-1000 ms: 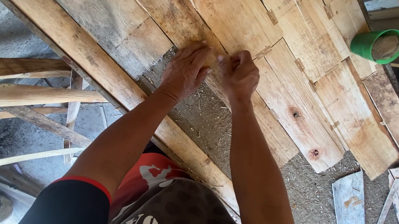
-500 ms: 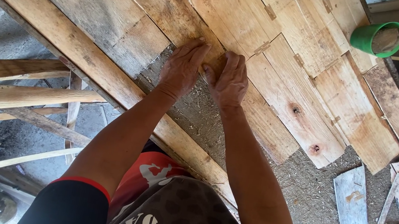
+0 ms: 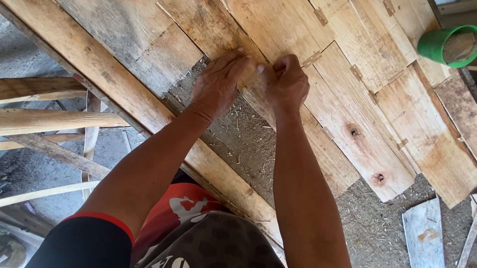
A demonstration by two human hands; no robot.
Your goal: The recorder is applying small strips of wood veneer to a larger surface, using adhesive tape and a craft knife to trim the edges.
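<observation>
Both hands, left hand and right hand, lie side by side, fingers bent, pressing on a plank of the wooden panel. Near its far corner stands a green cup.
</observation>
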